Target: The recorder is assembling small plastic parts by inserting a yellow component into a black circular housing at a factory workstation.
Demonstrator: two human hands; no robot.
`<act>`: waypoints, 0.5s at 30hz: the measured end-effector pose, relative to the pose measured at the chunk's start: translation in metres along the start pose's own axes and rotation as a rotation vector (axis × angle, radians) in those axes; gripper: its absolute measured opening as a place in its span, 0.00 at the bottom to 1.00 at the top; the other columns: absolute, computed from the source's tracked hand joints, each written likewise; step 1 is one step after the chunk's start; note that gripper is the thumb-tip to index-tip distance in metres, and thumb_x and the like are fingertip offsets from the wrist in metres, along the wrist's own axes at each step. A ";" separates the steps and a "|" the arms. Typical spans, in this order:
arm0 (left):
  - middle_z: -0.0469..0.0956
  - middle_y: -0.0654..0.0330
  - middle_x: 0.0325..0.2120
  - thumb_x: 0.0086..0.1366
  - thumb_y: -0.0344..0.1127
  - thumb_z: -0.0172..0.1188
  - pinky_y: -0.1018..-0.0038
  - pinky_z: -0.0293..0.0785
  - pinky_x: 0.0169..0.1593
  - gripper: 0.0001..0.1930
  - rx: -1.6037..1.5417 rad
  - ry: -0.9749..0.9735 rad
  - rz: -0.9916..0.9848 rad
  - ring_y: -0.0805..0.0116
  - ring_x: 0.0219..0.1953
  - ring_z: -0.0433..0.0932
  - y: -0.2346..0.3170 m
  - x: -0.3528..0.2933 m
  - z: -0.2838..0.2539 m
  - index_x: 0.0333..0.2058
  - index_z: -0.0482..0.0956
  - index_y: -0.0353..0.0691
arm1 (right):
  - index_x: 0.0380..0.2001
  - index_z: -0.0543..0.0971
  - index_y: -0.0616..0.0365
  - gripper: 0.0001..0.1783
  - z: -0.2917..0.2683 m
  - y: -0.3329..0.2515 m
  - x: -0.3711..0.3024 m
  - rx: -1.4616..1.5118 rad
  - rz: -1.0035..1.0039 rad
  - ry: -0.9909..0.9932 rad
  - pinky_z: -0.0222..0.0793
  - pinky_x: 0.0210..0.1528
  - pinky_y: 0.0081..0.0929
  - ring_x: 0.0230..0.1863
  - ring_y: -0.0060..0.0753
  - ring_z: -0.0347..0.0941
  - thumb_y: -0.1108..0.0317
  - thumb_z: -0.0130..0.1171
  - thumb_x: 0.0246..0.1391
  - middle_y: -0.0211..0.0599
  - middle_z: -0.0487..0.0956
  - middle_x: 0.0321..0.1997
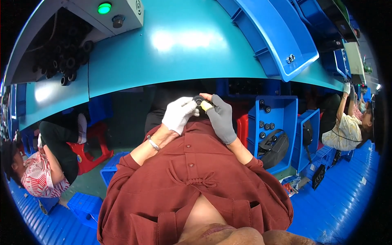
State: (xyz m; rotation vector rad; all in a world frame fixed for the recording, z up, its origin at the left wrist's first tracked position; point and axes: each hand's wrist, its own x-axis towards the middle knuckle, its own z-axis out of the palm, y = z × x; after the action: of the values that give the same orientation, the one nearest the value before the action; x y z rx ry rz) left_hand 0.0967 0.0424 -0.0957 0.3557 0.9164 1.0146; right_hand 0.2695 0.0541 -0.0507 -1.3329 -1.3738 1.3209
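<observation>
Just in front of my body, a small black wheel [199, 99] with a ring-shaped centre is held up between both hands. My left hand [179, 114], in a white glove, is closed with its fingertips on the wheel's left side. My right hand [221, 119], in a grey glove with a yellow covering on the thumb and a bare fingertip, pinches its right side. Fingers hide part of the wheel. Beyond the hands runs the front edge of a teal table [171, 61].
A blue bin [281, 36] with shiny metal rings overhangs the table's right. At left, many black wheels [69, 63] lie under a white machine [122, 16] with a lit green button. Lower right, a blue crate [286, 104] holds wheels and a black bag [274, 149]. Co-workers sit both sides.
</observation>
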 end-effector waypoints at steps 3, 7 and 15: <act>0.81 0.56 0.40 0.68 0.29 0.63 0.73 0.79 0.45 0.13 -0.151 -0.084 -0.093 0.69 0.38 0.81 -0.005 0.006 -0.010 0.49 0.79 0.30 | 0.51 0.80 0.68 0.16 0.001 -0.006 0.000 0.028 0.064 -0.008 0.70 0.49 0.16 0.46 0.16 0.75 0.79 0.55 0.61 0.33 0.83 0.45; 0.79 0.56 0.40 0.69 0.30 0.61 0.71 0.77 0.46 0.13 -0.223 -0.162 -0.177 0.68 0.38 0.79 -0.001 0.008 -0.008 0.49 0.77 0.30 | 0.51 0.80 0.68 0.16 -0.003 -0.003 0.002 0.007 0.045 -0.007 0.70 0.48 0.16 0.46 0.16 0.75 0.78 0.55 0.61 0.32 0.83 0.44; 0.79 0.57 0.38 0.69 0.30 0.62 0.71 0.79 0.46 0.13 -0.197 -0.159 -0.185 0.68 0.39 0.80 -0.004 0.011 -0.009 0.48 0.77 0.31 | 0.53 0.80 0.66 0.18 -0.019 -0.004 0.006 0.024 0.059 -0.109 0.68 0.52 0.19 0.48 0.18 0.74 0.73 0.49 0.65 0.31 0.82 0.46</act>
State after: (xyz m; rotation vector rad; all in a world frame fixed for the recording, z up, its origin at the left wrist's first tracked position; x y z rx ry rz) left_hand 0.0938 0.0482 -0.1089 0.1796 0.6863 0.8839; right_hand 0.2868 0.0631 -0.0449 -1.3106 -1.3965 1.4638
